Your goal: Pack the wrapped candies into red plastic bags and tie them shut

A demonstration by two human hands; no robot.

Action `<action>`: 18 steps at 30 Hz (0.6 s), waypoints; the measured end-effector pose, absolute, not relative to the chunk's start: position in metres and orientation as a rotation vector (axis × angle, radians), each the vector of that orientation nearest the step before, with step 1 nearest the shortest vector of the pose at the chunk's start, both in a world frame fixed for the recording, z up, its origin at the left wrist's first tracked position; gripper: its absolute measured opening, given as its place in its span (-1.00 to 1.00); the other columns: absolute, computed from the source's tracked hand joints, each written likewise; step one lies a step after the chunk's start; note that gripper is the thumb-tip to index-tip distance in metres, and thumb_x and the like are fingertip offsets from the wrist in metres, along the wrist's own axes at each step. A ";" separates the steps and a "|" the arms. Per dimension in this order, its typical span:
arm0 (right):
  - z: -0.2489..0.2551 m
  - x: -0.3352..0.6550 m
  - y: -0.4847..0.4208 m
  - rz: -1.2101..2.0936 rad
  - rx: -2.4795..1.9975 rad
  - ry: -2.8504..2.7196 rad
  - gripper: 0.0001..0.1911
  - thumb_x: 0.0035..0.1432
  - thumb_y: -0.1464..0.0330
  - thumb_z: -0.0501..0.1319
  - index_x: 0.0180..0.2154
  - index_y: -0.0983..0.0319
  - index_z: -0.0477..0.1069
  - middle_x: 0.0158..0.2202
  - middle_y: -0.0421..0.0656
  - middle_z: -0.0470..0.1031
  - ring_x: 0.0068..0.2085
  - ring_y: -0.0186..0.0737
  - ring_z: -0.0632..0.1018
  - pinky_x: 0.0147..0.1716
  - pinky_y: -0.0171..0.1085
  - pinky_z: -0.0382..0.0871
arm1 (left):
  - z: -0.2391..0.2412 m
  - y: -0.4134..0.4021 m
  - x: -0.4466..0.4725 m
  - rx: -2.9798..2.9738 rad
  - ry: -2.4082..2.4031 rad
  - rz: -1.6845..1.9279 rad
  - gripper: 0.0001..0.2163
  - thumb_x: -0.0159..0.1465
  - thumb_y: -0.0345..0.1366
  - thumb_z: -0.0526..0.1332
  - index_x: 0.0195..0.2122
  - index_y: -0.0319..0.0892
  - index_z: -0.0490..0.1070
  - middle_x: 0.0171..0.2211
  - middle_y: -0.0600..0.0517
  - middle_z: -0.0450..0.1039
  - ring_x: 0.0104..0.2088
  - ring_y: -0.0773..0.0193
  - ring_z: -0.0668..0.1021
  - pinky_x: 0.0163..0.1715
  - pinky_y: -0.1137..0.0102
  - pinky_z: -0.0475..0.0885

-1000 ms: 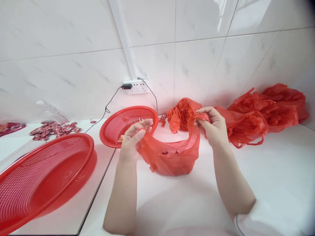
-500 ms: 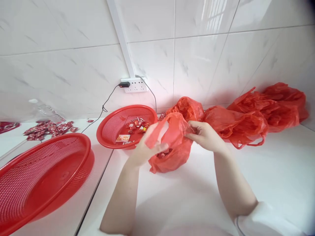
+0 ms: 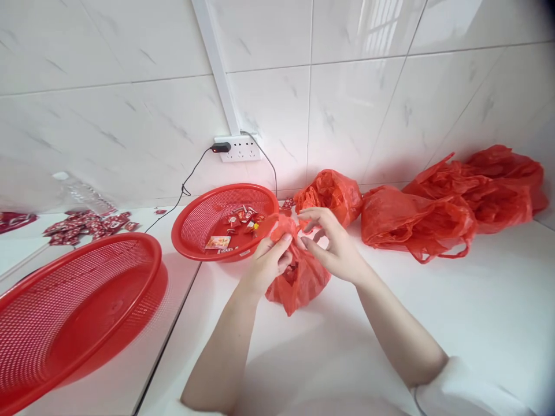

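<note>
A red plastic bag sits on the white table in front of me, its upper part gathered into a narrow neck. Small wrapped pieces show dimly through its side. My left hand pinches the gathered neck between thumb and fingers. Just right of the neck, my right hand has its fingers spread and curved, with thumb and forefinger apart; its fingertips are close to the plastic, and whether they touch it I cannot tell. Behind the left hand stands a round red basket holding several small wrapped packets.
A larger red basket stands at the left. Behind it lie a heap of red packets and a clear plastic bottle. Several filled red bags line the wall at the right. A black cable hangs from the socket strip.
The bag's wide mouth has been drawn together into a neck in my left hand. My right hand has let go of the bag's edge, moved left and opened.
</note>
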State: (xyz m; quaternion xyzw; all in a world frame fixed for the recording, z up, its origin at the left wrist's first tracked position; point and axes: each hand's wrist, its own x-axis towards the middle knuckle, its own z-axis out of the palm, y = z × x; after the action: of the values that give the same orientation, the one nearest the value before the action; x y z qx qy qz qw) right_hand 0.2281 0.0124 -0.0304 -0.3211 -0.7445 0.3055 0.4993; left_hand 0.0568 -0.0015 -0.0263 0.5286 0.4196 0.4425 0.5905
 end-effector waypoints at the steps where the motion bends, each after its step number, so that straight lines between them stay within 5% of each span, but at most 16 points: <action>1: -0.032 0.226 0.013 0.793 -0.778 -1.830 -0.70 0.19 0.44 0.15 -0.02 0.17 0.32 -0.05 -0.09 0.42 -0.19 -0.27 0.49 -0.27 -0.28 0.39 | -0.027 -0.001 0.056 1.241 0.953 1.027 -0.70 0.29 -0.05 0.13 -0.45 -0.18 0.33 -0.72 0.21 0.01 -0.71 0.48 0.07 -0.66 0.48 -0.02; 5: -0.035 0.226 0.018 0.969 -0.770 -1.817 -0.90 0.25 0.39 0.10 -0.21 0.20 0.37 -0.36 -0.20 0.50 -0.31 -0.30 0.51 -0.29 -0.28 0.37 | -0.028 0.000 0.054 1.261 0.904 1.018 -0.66 0.31 -0.06 0.09 -0.45 -0.20 0.39 -0.78 0.17 0.10 -0.73 0.47 0.14 -0.65 0.48 0.08; 12: -0.036 0.247 0.033 0.991 -0.800 -1.497 -0.88 0.18 0.30 0.25 -0.29 0.21 0.43 -0.35 -0.17 0.52 -0.31 -0.29 0.53 -0.26 -0.25 0.42 | -0.031 0.012 0.048 0.998 0.842 0.953 -0.66 0.31 -0.04 0.09 -0.44 -0.21 0.38 -0.77 0.14 0.22 -0.75 0.44 0.24 -0.62 0.49 0.21; 18: -0.030 0.259 0.023 0.942 -0.651 -1.732 -0.88 0.16 0.28 0.27 -0.30 0.20 0.47 -0.33 -0.14 0.53 -0.28 -0.23 0.53 -0.24 -0.20 0.43 | -0.031 0.020 0.039 0.952 0.810 0.886 -0.63 0.29 0.01 0.09 -0.16 -0.21 0.42 -0.71 0.10 0.32 -0.73 0.42 0.28 -0.61 0.48 0.22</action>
State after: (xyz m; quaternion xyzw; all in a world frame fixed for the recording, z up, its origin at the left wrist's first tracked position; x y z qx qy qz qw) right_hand 0.2587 0.0231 -0.0301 -0.2702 -0.7185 0.3908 0.5079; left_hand 0.0392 0.0199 -0.0314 0.4309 0.3667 0.4010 0.7205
